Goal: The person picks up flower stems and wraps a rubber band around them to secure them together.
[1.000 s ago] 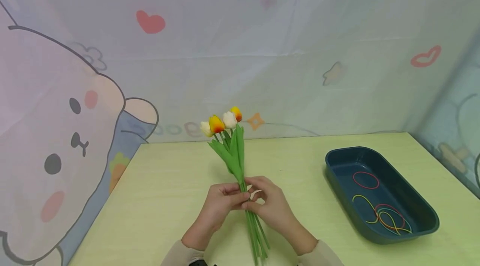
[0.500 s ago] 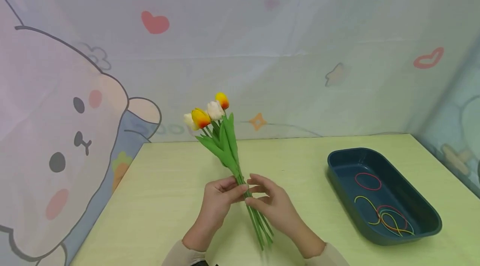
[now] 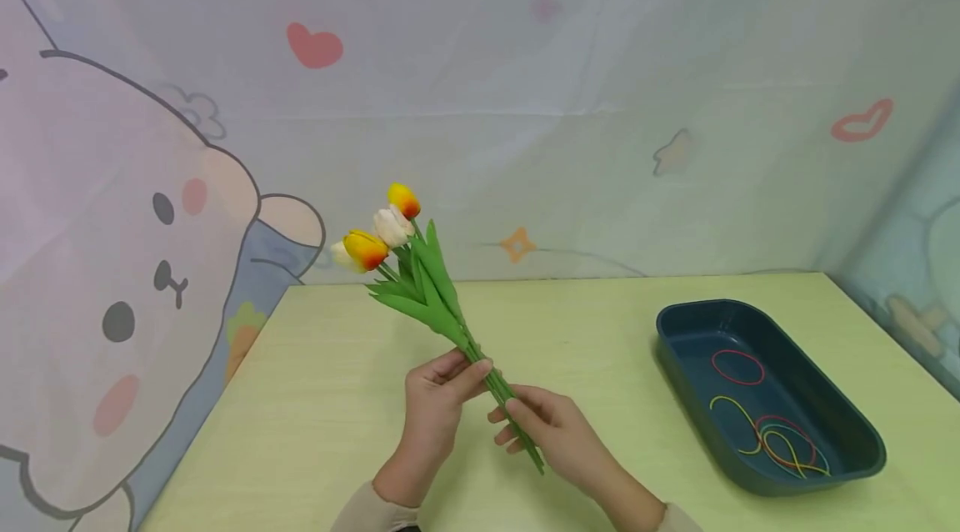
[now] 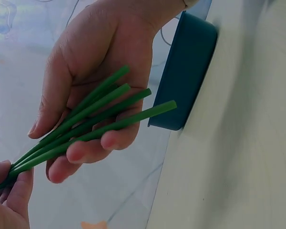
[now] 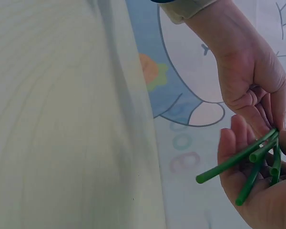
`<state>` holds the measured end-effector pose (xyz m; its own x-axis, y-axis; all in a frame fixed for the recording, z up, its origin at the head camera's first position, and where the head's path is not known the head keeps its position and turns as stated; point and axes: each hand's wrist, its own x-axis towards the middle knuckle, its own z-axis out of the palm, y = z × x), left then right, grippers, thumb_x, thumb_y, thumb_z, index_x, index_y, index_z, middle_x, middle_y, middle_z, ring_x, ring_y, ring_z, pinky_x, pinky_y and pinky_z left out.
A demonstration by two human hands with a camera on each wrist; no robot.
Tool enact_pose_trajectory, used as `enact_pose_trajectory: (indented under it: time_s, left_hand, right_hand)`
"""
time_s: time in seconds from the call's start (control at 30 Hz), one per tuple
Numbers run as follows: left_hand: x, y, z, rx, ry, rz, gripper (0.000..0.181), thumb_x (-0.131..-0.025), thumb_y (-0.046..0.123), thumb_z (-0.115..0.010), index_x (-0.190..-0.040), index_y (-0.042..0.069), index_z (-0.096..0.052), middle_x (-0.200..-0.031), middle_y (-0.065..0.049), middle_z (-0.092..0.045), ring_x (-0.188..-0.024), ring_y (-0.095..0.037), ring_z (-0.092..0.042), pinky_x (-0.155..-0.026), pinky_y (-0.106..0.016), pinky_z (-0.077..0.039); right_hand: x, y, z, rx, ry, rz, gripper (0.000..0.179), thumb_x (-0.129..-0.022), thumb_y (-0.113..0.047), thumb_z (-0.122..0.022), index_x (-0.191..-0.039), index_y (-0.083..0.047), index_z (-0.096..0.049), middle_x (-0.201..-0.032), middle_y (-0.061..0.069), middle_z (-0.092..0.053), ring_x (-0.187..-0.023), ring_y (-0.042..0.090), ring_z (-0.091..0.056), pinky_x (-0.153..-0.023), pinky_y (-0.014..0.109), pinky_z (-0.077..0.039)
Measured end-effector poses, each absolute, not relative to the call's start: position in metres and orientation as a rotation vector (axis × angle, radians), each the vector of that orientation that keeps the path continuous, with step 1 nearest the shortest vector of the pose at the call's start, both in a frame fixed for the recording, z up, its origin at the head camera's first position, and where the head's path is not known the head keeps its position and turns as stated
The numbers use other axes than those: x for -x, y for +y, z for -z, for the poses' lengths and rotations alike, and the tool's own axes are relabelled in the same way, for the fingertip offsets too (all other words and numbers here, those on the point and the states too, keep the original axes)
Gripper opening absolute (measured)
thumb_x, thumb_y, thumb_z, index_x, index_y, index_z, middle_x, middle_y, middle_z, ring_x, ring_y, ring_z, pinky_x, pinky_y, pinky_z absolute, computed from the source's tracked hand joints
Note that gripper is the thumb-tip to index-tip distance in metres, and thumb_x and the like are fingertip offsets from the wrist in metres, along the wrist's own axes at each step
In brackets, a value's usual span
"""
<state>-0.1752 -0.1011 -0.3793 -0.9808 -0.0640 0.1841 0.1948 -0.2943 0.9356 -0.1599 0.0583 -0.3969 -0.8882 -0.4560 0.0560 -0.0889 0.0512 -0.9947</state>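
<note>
A bunch of tulips [image 3: 433, 307] with yellow-orange and white heads slants up to the left, held above the table. My left hand [image 3: 435, 411] pinches the stems just below the leaves, thumb in front. Lower down, my right hand [image 3: 558, 432] loosely cups the stems, its thumb on the near side and its fingers bent behind them. In the left wrist view, the cut stem ends [image 4: 119, 125] fan out across the curled fingers of the right hand. The stem ends [image 5: 236, 156] point toward the camera in the right wrist view.
A dark blue tray [image 3: 862, 432] stands on the right of the pale table [image 3: 585, 332], holding several thin coloured loops, among them a red loop [image 3: 738, 351]. A printed cloth backdrop [image 3: 480, 57] hangs behind the table.
The tulips have tilted further left, their heads moving left and the stem ends rising to the right. My right hand has slid down along the stems toward their ends.
</note>
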Motion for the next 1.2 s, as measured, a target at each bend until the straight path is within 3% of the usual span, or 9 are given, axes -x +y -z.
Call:
enact_pose_trajectory:
  time_s: [0.2, 0.37, 0.6, 0.93, 1.2]
  left_hand:
    - [0.176, -0.091, 0.379, 0.175, -1.719, 2.446, 0.015, -0.073, 0.007, -0.073, -0.083, -0.003, -0.066, -0.07, -0.003, -0.067, -0.065, -0.016, -0.067, -0.075, -0.039, -0.056]
    - [0.178, -0.081, 0.381, 0.161, -1.731, 2.497, 0.017, -0.073, 0.006, -0.072, -0.085, -0.004, -0.066, -0.07, -0.003, -0.068, -0.066, -0.017, -0.067, -0.076, -0.039, -0.055]
    - [0.181, -0.069, 0.381, 0.206, -1.764, 2.531, 0.024, -0.076, 0.008, -0.071, -0.09, -0.009, -0.063, -0.076, -0.005, -0.068, -0.072, -0.019, -0.067, -0.077, -0.039, -0.055]
    - [0.182, -0.058, 0.372, 0.327, -1.754, 2.612, 0.036, -0.087, 0.019, -0.06, -0.108, -0.009, -0.055, -0.098, -0.004, -0.066, -0.095, -0.022, -0.063, -0.09, -0.037, -0.05]
    - [0.184, -0.053, 0.373, 0.346, -1.713, 2.68, 0.034, -0.088, 0.021, -0.059, -0.111, -0.004, -0.054, -0.097, -0.007, -0.065, -0.091, -0.019, -0.064, -0.087, -0.035, -0.051]
  right_hand:
    - [0.157, 0.063, 0.4, 0.529, 2.164, 1.893, 0.037, -0.093, -0.035, -0.046, -0.11, -0.005, -0.059, -0.085, 0.009, -0.063, -0.065, 0.016, -0.058, -0.057, 0.026, -0.053]
    - [0.154, 0.069, 0.403, 0.52, 2.266, 1.884, 0.036, -0.093, -0.037, -0.045, -0.085, -0.006, -0.061, -0.06, 0.003, -0.047, -0.051, 0.005, -0.041, -0.048, 0.017, -0.039]
    - [0.15, 0.078, 0.404, 0.481, 2.295, 1.957, 0.034, -0.094, -0.029, -0.045, -0.08, 0.0, -0.056, -0.057, 0.002, -0.042, -0.045, 0.003, -0.033, -0.038, 0.016, -0.03]
    - [0.148, 0.088, 0.404, 0.368, 2.312, 2.038, 0.035, -0.094, -0.03, -0.047, -0.078, 0.0, -0.055, -0.057, 0.001, -0.04, -0.047, 0.004, -0.032, -0.041, 0.015, -0.028]
    - [0.148, 0.094, 0.405, 0.39, 2.335, 2.04, 0.032, -0.093, -0.028, -0.048, -0.079, -0.001, -0.056, -0.058, 0.002, -0.042, -0.046, 0.003, -0.033, -0.039, 0.015, -0.03]
